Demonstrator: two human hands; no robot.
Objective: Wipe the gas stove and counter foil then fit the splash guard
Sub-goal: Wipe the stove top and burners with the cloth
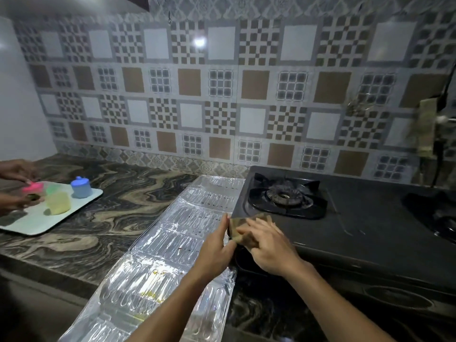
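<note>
A black gas stove [365, 218] stands on the counter at the right, its left burner [286, 196] showing. Shiny embossed foil [172, 243] lies flat on the counter along the stove's left side, with a few brown and yellow stains on it. At the stove's front left corner both my hands hold a small brownish cloth [243, 229]. My left hand [217, 245] grips its left edge, thumb up. My right hand [269, 245] lies over the cloth with fingers curled onto it. The cloth is partly hidden under my right hand.
A white tray [32, 223] with blue, green, yellow and pink small containers sits at the left on the marbled counter [103, 218]. Another person's hands [17, 183] handle things there. A patterned tile wall runs behind. A cloth hangs at the far right [425, 127].
</note>
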